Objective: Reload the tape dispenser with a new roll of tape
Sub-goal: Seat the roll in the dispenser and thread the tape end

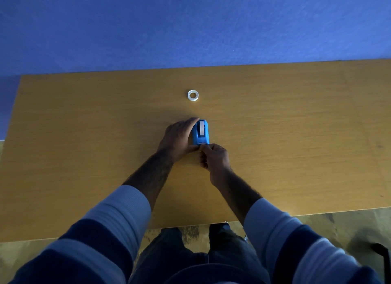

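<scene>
A small blue tape dispenser [201,133] stands on the wooden table [296,135], near its middle, with a white roll of tape seated in it. My left hand [177,139] wraps the dispenser's left side and holds it. My right hand [214,156] sits at the dispenser's near end by the cutter, fingers pinched together; whether they pinch the tape's end is too small to tell. A second white ring, a tape roll or bare core [193,95], lies flat on the table a short way beyond the dispenser.
A blue wall [190,25] rises behind the table's far edge. The table's near edge [275,217] crosses just above my legs. A dark object [380,254] stands on the floor at the lower right.
</scene>
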### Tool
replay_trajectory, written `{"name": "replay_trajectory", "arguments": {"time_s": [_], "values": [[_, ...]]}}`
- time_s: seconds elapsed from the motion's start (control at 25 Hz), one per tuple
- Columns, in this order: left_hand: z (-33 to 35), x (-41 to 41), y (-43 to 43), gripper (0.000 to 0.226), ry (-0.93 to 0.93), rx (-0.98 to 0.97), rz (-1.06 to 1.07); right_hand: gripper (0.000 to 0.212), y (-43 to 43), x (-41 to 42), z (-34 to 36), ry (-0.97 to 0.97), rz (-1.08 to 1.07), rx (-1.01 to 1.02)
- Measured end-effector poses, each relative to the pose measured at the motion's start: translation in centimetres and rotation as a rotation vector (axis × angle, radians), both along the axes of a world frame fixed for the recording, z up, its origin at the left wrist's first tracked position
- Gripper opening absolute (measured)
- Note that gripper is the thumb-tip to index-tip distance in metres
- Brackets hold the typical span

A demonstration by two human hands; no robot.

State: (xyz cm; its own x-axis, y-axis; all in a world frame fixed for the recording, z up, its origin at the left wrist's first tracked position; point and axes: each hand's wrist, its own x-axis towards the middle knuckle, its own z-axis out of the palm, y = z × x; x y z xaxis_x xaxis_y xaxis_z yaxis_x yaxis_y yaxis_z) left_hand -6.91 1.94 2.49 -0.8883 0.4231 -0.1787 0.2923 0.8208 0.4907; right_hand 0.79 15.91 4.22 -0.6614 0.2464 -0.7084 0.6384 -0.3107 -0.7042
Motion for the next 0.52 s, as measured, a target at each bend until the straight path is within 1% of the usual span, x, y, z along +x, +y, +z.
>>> {"name": "replay_trajectory", "arguments": {"time_s": [0.32, 0.52], "values": [[0.01, 0.15, 0.17, 0.101, 0.023, -0.015, 0.007, 0.02, -0.06, 0.05, -0.32, 0.021, 0.025, 0.051], [0.01, 0.18, 0.24, 0.101, 0.035, -0.032, 0.003, 0.024, 0.37, 0.17, -0.61, 0.001, 0.041, 0.174]]}}
